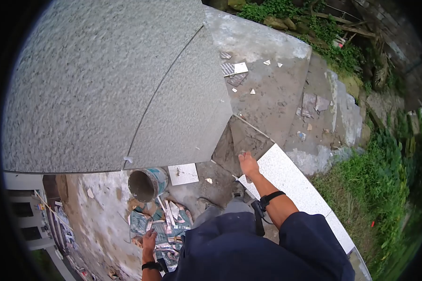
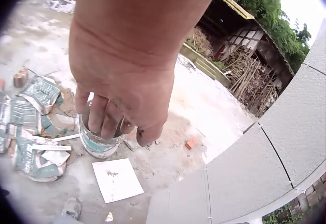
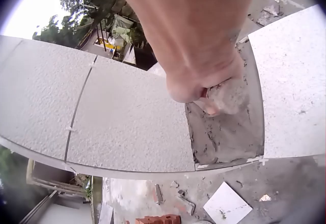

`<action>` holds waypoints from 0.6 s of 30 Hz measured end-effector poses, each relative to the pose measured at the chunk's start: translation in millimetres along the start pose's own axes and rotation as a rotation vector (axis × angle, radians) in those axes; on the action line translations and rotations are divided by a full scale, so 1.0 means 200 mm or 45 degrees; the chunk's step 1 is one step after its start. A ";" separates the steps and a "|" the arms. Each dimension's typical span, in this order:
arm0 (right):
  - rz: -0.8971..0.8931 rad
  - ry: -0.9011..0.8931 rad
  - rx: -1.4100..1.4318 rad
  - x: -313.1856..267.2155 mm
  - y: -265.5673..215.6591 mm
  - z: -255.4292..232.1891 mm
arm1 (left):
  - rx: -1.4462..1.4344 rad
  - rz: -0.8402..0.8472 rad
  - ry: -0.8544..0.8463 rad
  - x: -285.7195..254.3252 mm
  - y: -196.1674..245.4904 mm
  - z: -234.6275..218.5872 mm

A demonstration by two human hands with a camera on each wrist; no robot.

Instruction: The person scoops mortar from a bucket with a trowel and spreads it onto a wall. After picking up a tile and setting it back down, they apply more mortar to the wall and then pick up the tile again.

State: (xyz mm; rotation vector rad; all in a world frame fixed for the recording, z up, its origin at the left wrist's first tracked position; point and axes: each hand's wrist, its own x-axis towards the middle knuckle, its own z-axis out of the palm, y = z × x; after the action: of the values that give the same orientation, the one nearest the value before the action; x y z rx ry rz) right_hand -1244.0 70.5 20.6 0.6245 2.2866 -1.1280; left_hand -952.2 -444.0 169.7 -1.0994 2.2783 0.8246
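My right hand grips a trowel caked with grey mortar, its handle mostly hidden by the fingers. The trowel is low over a bed of wet mortar that fills the gap between speckled white tiles. One tile lies on one side of this gap and another tile on the other. My left hand hangs at my side with loosely bent fingers and holds nothing. In the head view it overlaps torn green-and-white bags on the ground.
A bucket stands near the bags. Beside it a square white tile lies on the ground. Tile fragments are scattered on the concrete beyond the wall top. Green plants grow along the right side.
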 end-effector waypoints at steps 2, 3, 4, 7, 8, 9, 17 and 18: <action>-0.007 0.032 0.030 -0.02 0.01 0.01 | -0.002 0.048 0.034 0.01 -0.11 0.01; -0.010 0.034 0.032 -0.03 0.00 0.01 | -0.009 0.102 0.070 0.03 -0.14 0.01; -0.029 0.075 0.069 -0.04 -0.01 0.02 | -0.009 0.103 0.074 0.05 -0.17 0.02; -0.072 0.132 0.131 -0.05 -0.05 0.05 | -0.132 0.167 0.100 0.01 -0.16 0.01; -0.098 0.155 0.155 -0.04 -0.07 0.06 | -0.085 0.154 0.092 -0.03 -0.09 0.01; -0.098 0.154 0.156 -0.02 -0.07 0.06 | -0.038 0.142 0.085 -0.06 -0.03 0.00; -0.001 0.070 0.066 0.02 -0.05 0.13 | -0.116 0.146 0.103 -0.01 -0.09 0.00; -0.003 0.071 0.069 0.01 -0.06 0.13 | -0.130 0.180 0.119 0.01 -0.10 0.00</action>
State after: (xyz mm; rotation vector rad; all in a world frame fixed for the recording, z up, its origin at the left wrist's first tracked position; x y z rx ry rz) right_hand -1246.1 43.1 11.8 0.6829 2.3108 -1.1912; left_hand -937.8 -454.5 163.1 -1.0501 2.4377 0.9728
